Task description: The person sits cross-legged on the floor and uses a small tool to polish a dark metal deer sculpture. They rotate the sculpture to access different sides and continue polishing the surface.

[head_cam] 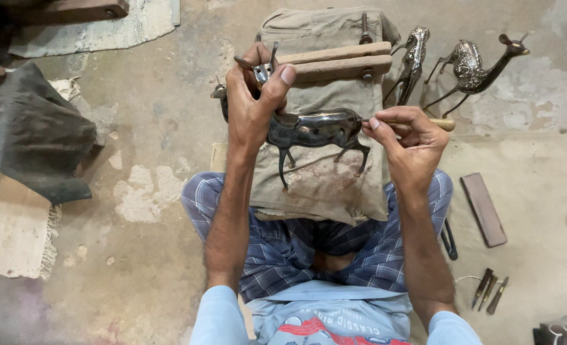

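Observation:
A dark metal deer figurine point(312, 130) is held sideways above a khaki cloth pad point(325, 185) on my lap. My left hand point(252, 102) is closed around its neck and head, the antlers sticking up between my fingers. My right hand point(411, 137) grips a thin wooden-handled engraving tool point(442, 123), whose tip touches the figurine's rump. The legs hang free below the body.
Two more metal deer figurines point(413, 61) point(472, 67) stand at the far right. Wooden bars point(341, 61) lie across the pad's top. A flat brown sharpening stone point(483, 209) and several small tools point(490, 291) lie on the floor at right. Dark cloth point(31, 137) lies left.

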